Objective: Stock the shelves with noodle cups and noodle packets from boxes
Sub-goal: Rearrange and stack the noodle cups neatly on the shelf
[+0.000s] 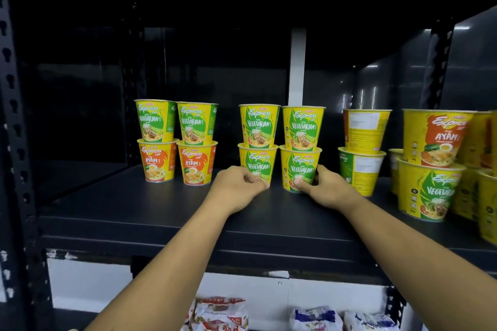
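Observation:
On the dark shelf [134, 212] stand stacks of yellow noodle cups, two high. My left hand [238, 183] grips the base of the bottom green Vegetarian cup [258, 161] of the middle-left stack. My right hand [325, 187] grips the base of the bottom Vegetarian cup [300, 166] of the stack beside it. Each carries a second Vegetarian cup [259, 126] on top. To the left stand two stacks with orange Ayam cups [158, 161] below and Vegetarian cups above.
More cup stacks [363, 148] crowd the shelf's right side, up to the frame edge [430, 164]. A black perforated upright [13, 115] bounds the left. Noodle packets [220, 312] lie on the lower shelf. A white post [297, 67] stands behind.

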The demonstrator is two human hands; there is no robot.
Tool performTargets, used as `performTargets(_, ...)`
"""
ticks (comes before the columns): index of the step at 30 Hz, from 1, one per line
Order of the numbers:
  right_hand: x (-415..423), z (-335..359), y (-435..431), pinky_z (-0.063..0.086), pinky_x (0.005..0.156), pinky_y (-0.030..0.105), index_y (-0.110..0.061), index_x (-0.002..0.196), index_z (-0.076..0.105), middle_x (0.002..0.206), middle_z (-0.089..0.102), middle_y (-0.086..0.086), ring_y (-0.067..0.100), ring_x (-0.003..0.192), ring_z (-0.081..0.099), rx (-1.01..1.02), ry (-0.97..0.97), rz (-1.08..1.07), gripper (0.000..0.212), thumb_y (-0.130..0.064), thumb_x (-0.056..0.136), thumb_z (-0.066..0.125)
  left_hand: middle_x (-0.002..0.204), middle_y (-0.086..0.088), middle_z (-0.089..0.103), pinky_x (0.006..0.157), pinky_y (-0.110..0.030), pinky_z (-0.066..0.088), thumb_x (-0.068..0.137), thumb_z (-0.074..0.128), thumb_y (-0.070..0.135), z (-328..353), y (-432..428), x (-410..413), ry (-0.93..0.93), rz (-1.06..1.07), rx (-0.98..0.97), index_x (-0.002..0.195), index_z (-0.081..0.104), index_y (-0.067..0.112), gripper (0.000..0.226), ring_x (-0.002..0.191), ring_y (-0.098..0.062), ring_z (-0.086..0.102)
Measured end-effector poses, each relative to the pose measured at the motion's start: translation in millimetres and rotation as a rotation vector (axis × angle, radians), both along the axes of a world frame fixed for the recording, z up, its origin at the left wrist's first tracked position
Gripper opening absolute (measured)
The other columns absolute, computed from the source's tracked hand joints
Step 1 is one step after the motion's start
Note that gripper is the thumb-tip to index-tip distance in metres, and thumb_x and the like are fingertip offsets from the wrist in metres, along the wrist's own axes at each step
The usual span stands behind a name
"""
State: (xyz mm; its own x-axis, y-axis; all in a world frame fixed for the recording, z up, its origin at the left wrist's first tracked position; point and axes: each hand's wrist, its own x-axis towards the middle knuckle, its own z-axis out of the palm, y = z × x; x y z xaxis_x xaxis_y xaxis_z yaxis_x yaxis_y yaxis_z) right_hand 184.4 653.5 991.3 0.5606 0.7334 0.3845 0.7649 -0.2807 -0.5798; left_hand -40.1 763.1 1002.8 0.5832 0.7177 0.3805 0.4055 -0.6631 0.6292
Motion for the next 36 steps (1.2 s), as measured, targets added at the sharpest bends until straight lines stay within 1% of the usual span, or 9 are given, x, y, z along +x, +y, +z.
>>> performTargets(2, 0, 0, 0, 0.044, 0.100, 0.032, -0.020, 0.144, 0.048, 0.140, 0.063, 0.001, 0.022, 0.128, 0.058, 0.005, 0.018, 0.008, 0.067, -0.054, 0.090, 0.070, 0.108, -0.001, 0.068, 0.070, -0.033, 0.047, 0.086, 0.077, 0.053, 5, 7, 0, -0.049, 0.080, -0.054, 0.106, 0.068, 0.011, 0.047, 0.092, -0.012, 0.059)
performTargets(5, 1, 1, 0, 0.047, 0.102, 0.035, -0.023, 0.141, 0.049, 0.136, 0.065, -0.002, 0.020, 0.124, 0.060, 0.015, 0.048, 0.022, 0.067, -0.053, 0.087, 0.075, 0.132, -0.006, 0.060, 0.079, -0.035, 0.043, 0.083, 0.083, 0.047, 16, 14, 2, -0.025, 0.111, -0.131, 0.136, 0.048, 0.010, 0.073, 0.117, -0.025, 0.059)
performTargets(7, 2, 0, 0, 0.048, 0.101, 0.035, -0.024, 0.140, 0.048, 0.134, 0.066, -0.003, 0.019, 0.122, 0.061, 0.016, 0.055, 0.022, 0.068, -0.052, 0.086, 0.077, 0.145, -0.008, 0.053, 0.085, -0.034, 0.041, 0.082, 0.086, 0.040, 24, 20, 9, -0.055, 0.076, -0.187, 0.148, 0.034, 0.010, 0.089, 0.129, -0.028, 0.055)
performTargets(9, 3, 1, 1, 0.047, 0.100, 0.034, -0.024, 0.140, 0.048, 0.134, 0.066, -0.003, 0.019, 0.123, 0.061, 0.019, 0.050, 0.017, 0.067, -0.050, 0.086, 0.077, 0.142, -0.005, 0.056, 0.090, -0.035, 0.046, 0.078, 0.089, 0.037, 30, 28, 19, -0.071, 0.029, -0.220, 0.147, 0.033, 0.012, 0.092, 0.123, -0.026, 0.058)
performTargets(11, 4, 0, 1, 0.046, 0.099, 0.033, -0.023, 0.140, 0.048, 0.134, 0.066, -0.003, 0.018, 0.123, 0.061, 0.025, 0.050, 0.019, 0.067, -0.049, 0.086, 0.078, 0.134, -0.003, 0.061, 0.100, -0.040, 0.051, 0.071, 0.094, 0.037, 30, 34, 28, -0.088, -0.011, -0.243, 0.139, 0.037, 0.016, 0.091, 0.116, -0.022, 0.061)
performTargets(13, 5, -1, 2, 0.047, 0.100, 0.034, -0.024, 0.140, 0.048, 0.134, 0.066, -0.004, 0.018, 0.122, 0.061, 0.029, 0.046, 0.020, 0.068, -0.049, 0.086, 0.078, 0.127, -0.001, 0.064, 0.103, -0.045, 0.052, 0.068, 0.096, 0.035, 27, 40, 35, -0.128, -0.040, -0.255, 0.133, 0.039, 0.019, 0.088, 0.112, -0.021, 0.063)
performTargets(18, 5, -1, 3, 0.047, 0.098, 0.033, -0.023, 0.142, 0.047, 0.135, 0.065, -0.003, 0.019, 0.123, 0.061, 0.022, 0.023, 0.019, 0.068, -0.049, 0.087, 0.076, 0.122, 0.002, 0.065, 0.102, -0.047, 0.054, 0.069, 0.095, 0.037, 19, 51, 38, -0.162, -0.049, -0.213, 0.123, 0.042, 0.024, 0.078, 0.110, -0.020, 0.065)
performTargets(30, 2, 1, 4, 0.041, 0.090, 0.027, -0.021, 0.143, 0.047, 0.135, 0.065, -0.002, 0.019, 0.124, 0.060, 0.022, 0.000, 0.038, 0.067, -0.050, 0.089, 0.074, 0.123, 0.000, 0.065, 0.099, -0.043, 0.055, 0.072, 0.094, 0.035, 16, 58, 39, -0.195, -0.015, -0.175, 0.124, 0.044, 0.020, 0.074, 0.110, -0.021, 0.065)
performTargets(36, -3, 2, 4, 0.039, 0.090, 0.025, -0.020, 0.143, 0.047, 0.137, 0.063, -0.001, 0.019, 0.127, 0.058, 0.009, -0.003, 0.041, 0.065, -0.049, 0.090, 0.073, 0.129, -0.001, 0.064, 0.094, -0.034, 0.050, 0.077, 0.089, 0.041, 12, 55, 37, -0.124, 0.007, -0.098, 0.132, 0.045, 0.017, 0.074, 0.117, -0.022, 0.062)
